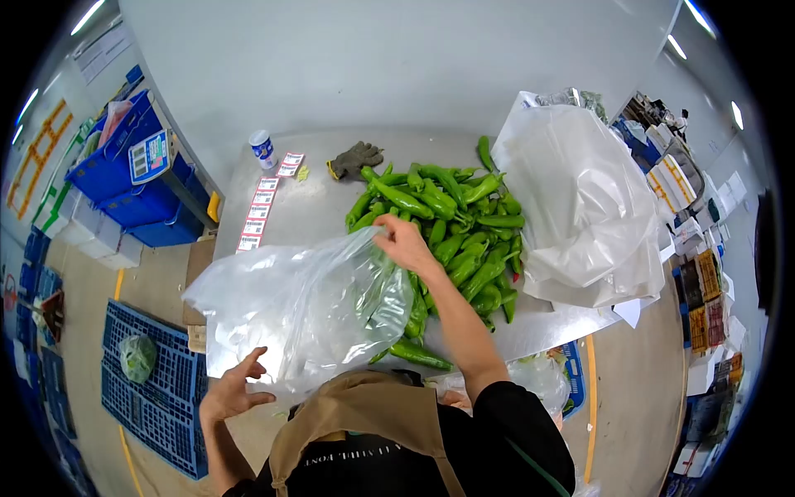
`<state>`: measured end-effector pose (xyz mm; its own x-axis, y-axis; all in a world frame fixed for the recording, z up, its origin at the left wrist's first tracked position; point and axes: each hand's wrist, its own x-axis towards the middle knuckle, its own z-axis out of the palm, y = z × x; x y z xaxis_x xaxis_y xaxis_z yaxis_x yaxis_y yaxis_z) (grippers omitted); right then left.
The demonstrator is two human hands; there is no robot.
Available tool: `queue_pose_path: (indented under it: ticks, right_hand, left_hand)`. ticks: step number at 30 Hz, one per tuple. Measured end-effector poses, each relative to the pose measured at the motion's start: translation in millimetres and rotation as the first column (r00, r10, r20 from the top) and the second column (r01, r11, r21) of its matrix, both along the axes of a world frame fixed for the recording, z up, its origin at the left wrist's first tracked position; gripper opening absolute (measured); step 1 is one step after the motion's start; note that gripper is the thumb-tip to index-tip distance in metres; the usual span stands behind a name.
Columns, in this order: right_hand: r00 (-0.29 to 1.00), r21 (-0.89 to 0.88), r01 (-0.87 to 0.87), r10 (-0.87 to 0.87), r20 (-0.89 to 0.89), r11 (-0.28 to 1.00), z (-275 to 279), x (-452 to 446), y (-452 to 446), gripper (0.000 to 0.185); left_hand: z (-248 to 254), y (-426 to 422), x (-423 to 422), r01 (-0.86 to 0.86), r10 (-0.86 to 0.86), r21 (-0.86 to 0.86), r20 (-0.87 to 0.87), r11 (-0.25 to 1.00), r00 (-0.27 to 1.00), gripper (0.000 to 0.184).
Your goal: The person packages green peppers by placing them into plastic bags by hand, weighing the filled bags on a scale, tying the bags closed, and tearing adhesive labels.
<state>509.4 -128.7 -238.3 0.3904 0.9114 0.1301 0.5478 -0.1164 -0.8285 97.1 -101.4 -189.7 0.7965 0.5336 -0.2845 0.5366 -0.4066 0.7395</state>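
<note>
Translucent plastic bag (286,302), thin, over the near-left corner of the metal table (310,211), beside heaped long green peppers (472,248). Right hand (406,247): grip pinching bag's rim. Left hand (232,391): grip spread, contact unclear. Apparent step: opening the bag; next move calls for a second hold.

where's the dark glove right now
In the head view, the dark glove lies just left of centre on the far side of the metal table, between the red-edged labels and the green peppers.
</note>
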Motion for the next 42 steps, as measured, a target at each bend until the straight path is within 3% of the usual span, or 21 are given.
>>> queue_pose_path:
  ticks: [1, 3, 4, 5, 8, 11, 12, 15, 16, 17, 19, 21, 25, 27, 30, 31, 33, 34, 37, 41, 42]
  right_hand:
    - [0.996, 0.036, -0.073, 0.074, -0.04, 0.997, 5.2, 7.0, -0.8, 0.034]
    - [0.966, 0.114, -0.219, 0.232, -0.112, 0.969, 15.0, 24.8, -3.6, 0.043]
    - [0.994, 0.157, -0.046, 0.061, -0.095, 0.986, 15.3, 41.8, 2.6, 0.05]
    - [0.965, 0.19, 0.007, -0.056, 0.256, 0.982, 9.4, 66.8, 7.6, 0.06]
    - [0.85, -0.158, 0.179, -0.072, 0.521, 0.971, -2.2, 106.9, 10.4, 0.087]
    - [0.755, -0.358, 0.266, 0.038, 0.655, 0.895, -25.2, 123.5, 27.7, 0.104]
    - [0.707, -0.399, 0.29, 0.086, 0.702, 0.87, -28.4, 122.5, 31.4, 0.107]
    - [0.624, -0.455, 0.322, 0.175, 0.761, 0.83, -35.3, 125.0, 41.0, 0.107]
    - [0.641, -0.48, 0.32, 0.186, 0.744, 0.817, -26.4, 122.9, 42.9, 0.106]
    - [0.659, -0.506, 0.318, 0.197, 0.726, 0.802, -22.2, 122.2, 44.5, 0.106]
    - [0.72, -0.581, 0.287, 0.229, 0.655, 0.761, -20.7, 125.0, 52.5, 0.104]
    - [0.721, -0.606, 0.285, 0.25, 0.646, 0.743, -21.5, 124.3, 54.6, 0.101]
    - [0.676, -0.471, 0.295, 0.166, 0.718, 0.832, -29.2, 122.9, 38.6, 0.091]
    - [0.701, -0.41, 0.268, 0.115, 0.704, 0.872, -23.4, 120.4, 21.7, 0.087]
    - [0.843, -0.206, 0.133, -0.001, 0.539, 0.969, 0.8, 120.0, -6.8, 0.081]
    - [0.892, -0.111, 0.082, -0.023, 0.452, 0.99, 10.9, 121.6, -16.6, 0.081]
    - [0.996, 0.081, 0.002, -0.009, 0.088, 0.997, 35.2, 118.5, -38.5, 0.084]
    - [0.995, 0.183, -0.008, 0.027, -0.099, 0.983, 47.9, 114.4, -51.0, 0.085]
    - [0.88, 0.275, -0.115, 0.226, -0.418, 0.955, 85.0, 94.9, -85.2, 0.092]
    - [0.776, 0.116, -0.447, 0.448, -0.444, 0.887, 106.2, 51.5, -104.9, 0.091]
    - [0.78, 0.046, -0.543, 0.524, -0.343, 0.838, 109.9, 37.4, -101.3, 0.091]
  left_hand:
    - [-6.9, -0.2, 5.8, -0.006, 0.006, -0.003, -0.039, 1.0, 0.999, 0.09]
    - [-19.9, -3.2, 24.0, -0.111, 0.112, 0.048, -0.022, 0.993, 0.993, 0.087]
    - [-24.1, -9.5, 38.6, -0.178, 0.179, 0.083, -0.014, 0.981, 0.984, 0.085]
    - [-30.5, -14.9, 51.4, -0.246, 0.248, 0.115, -0.005, 0.962, 0.969, 0.083]
    - [-75.6, -25.9, 77.6, -0.391, 0.388, 0.41, 0.095, 0.824, 0.917, 0.067]
    - [-122.6, -12.5, 80.3, -0.428, 0.436, 0.289, 0.041, 0.856, 0.899, 0.054]
    - [-119.6, -13.9, 83.9, -0.457, 0.414, 0.32, 0.196, 0.83, 0.889, 0.037]
    - [-94.5, -4.4, 92.2, -0.543, 0.505, 0.01, 0.352, 0.84, 0.788, 0.026]
    - [-91.5, 3.7, 92.6, -0.532, 0.577, -0.226, 0.383, 0.816, 0.722, 0.023]
    - [-85.3, 9.6, 98.0, -0.516, 0.747, -0.56, 0.336, 0.648, 0.573, 0.021]
    - [-73.1, 23.5, 102.6, -0.437, 0.857, -0.764, 0.29, 0.475, 0.426, 0.015]
    - [-45.3, 26.2, 116.2, -0.447, 0.893, -0.787, 0.281, 0.425, 0.353, 0.016]
    - [-26.4, 27.2, 136.6, -0.393, 0.938, -0.853, 0.293, 0.343, 0.183, 0.018]
    - [-29.7, 26.8, 133.8, -0.473, 0.87, -0.733, 0.365, 0.488, 0.331, 0.022]
    - [-13.6, 17.6, 134.6, -0.568, 0.746, -0.487, 0.378, 0.663, 0.548, 0.034]
    - [-17.1, 20.1, 134.8, -0.541, 0.747, -0.521, 0.378, 0.66, 0.548, 0.034]
    - [-31.0, 29.7, 135.0, -0.482, 0.743, -0.583, 0.38, 0.655, 0.55, 0.035]
    - [-34.0, 33.2, 137.9, -0.441, 0.801, -0.696, 0.341, 0.567, 0.492, 0.035]
    - [-31.6, 44.9, 150.6, -0.262, 0.908, -0.915, 0.198, 0.306, 0.368, 0.034]
    - [-31.2, 47.1, 155.6, -0.023, 0.942, -0.997, 0.056, 0.067, 0.33, 0.035]
    - [-34.3, 48.0, 155.1, -0.02, 0.944, -0.997, 0.064, 0.075, 0.324, 0.037]
